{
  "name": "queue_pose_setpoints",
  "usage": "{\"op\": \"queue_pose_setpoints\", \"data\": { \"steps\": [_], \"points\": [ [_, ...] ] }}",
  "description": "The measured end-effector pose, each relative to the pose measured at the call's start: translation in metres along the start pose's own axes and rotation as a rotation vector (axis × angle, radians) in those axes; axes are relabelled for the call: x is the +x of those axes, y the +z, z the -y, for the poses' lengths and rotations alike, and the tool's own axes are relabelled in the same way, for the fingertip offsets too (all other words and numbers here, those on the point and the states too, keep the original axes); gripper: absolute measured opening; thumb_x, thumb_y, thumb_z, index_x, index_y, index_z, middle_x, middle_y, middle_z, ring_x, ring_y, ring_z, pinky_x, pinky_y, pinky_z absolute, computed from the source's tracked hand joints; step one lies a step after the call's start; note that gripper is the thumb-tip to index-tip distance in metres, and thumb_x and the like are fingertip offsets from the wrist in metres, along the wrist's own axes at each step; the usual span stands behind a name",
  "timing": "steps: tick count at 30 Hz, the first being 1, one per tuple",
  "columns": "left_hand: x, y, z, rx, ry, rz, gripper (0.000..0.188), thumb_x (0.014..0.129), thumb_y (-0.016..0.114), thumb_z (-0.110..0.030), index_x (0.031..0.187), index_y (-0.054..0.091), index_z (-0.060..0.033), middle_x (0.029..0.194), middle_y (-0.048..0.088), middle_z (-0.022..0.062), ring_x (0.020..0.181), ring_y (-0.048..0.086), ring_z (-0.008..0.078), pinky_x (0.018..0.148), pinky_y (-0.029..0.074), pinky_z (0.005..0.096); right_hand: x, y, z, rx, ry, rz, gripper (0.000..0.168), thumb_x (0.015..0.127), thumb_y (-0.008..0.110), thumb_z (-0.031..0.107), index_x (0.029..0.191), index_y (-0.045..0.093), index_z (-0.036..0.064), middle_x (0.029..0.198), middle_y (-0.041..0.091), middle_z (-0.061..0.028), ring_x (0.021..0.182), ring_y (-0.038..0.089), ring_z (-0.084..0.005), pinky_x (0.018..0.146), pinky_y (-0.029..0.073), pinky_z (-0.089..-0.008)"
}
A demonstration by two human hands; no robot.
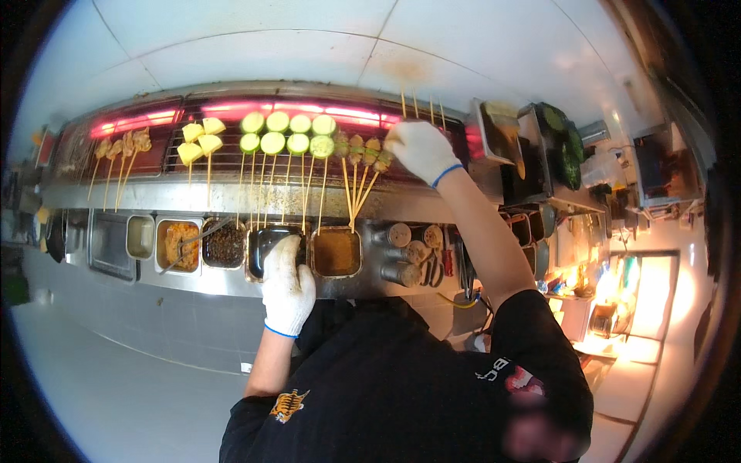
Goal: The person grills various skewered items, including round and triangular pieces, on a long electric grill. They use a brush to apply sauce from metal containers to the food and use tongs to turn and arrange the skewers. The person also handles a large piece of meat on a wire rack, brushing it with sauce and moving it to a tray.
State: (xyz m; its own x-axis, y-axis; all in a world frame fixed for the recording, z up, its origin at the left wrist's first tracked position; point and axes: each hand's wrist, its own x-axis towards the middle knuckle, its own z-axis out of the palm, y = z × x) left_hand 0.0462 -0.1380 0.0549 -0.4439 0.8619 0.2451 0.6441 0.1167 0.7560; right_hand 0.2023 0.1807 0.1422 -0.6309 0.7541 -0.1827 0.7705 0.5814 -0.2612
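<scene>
My left hand (288, 286), in a white knitted glove, reaches over a metal pan of dark liquid (260, 240), thumb apart and fingers near the zucchini sticks' lower ends. My gloved right hand (421, 151) is curled at the grill's right part; several bare wooden sticks (431, 110) rise behind it, and its fingertips are hidden. Beside it lie skewers of meat with green pieces (356, 151). Farther left on the grill rack are skewered zucchini slices (272, 142), yellow chunks (190, 153) and browned meat skewers (128, 143). Pink-glowing heating elements (298, 108) run behind them.
Along the steel counter (214, 283) stand pans of brown sauce (336, 252), dark grains (223, 246) and an orange mixture (181, 246) with tongs. Shakers (399, 234) and scissors (431, 270) lie right of them. A metal tray (492, 136) stands beyond the grill's right end.
</scene>
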Motion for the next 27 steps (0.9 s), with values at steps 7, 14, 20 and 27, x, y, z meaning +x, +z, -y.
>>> {"op": "queue_pose_setpoints", "data": {
  "steps": [7,14,20,27],
  "points": [
    [0.006,-0.007,0.000,-0.005,0.062,-0.013,0.049,0.082,0.060,0.003,0.131,0.061,-0.0001,0.126,0.064,0.0239,0.118,0.061,0.0407,0.106,0.047,0.0464,-0.062,0.009,0.022,0.416,0.184,-0.328,0.042,0.097,0.064,0.022,0.131,0.058,-0.001,0.119,0.070,-0.0233,0.109,0.069,-0.0343,0.096,0.056,-0.0445],
    [0.004,-0.006,-0.005,-0.040,0.067,0.073,0.047,0.082,0.061,0.001,0.130,0.061,0.0007,0.126,0.064,0.0236,0.118,0.061,0.0403,0.106,0.048,0.0463,-0.097,0.132,0.046,1.201,0.503,0.005,0.049,0.104,0.056,0.029,0.140,0.051,-0.003,0.121,0.067,-0.0188,0.102,0.068,-0.0252,0.076,0.059,-0.0351],
    [0.006,-0.010,-0.006,-0.034,0.140,0.118,0.046,0.083,0.062,-0.002,0.129,0.061,0.0007,0.128,0.063,0.0236,0.118,0.061,0.0409,0.105,0.047,0.0457,-0.072,0.181,0.068,2.179,0.602,-0.003,0.019,0.107,0.050,0.018,0.114,0.062,0.005,0.091,0.068,-0.0093,0.051,0.051,-0.0121,0.040,0.038,-0.0246],
    [0.003,-0.008,-0.006,-0.034,0.096,0.117,0.047,0.083,0.063,-0.001,0.130,0.061,-0.0018,0.127,0.064,0.0223,0.119,0.060,0.0396,0.106,0.047,0.0449,-0.072,0.177,0.066,2.230,0.660,0.050,0.017,0.107,0.047,0.016,0.114,0.060,0.008,0.088,0.064,-0.0056,0.050,0.041,-0.0105,0.040,0.031,-0.0240]
  ]
}}
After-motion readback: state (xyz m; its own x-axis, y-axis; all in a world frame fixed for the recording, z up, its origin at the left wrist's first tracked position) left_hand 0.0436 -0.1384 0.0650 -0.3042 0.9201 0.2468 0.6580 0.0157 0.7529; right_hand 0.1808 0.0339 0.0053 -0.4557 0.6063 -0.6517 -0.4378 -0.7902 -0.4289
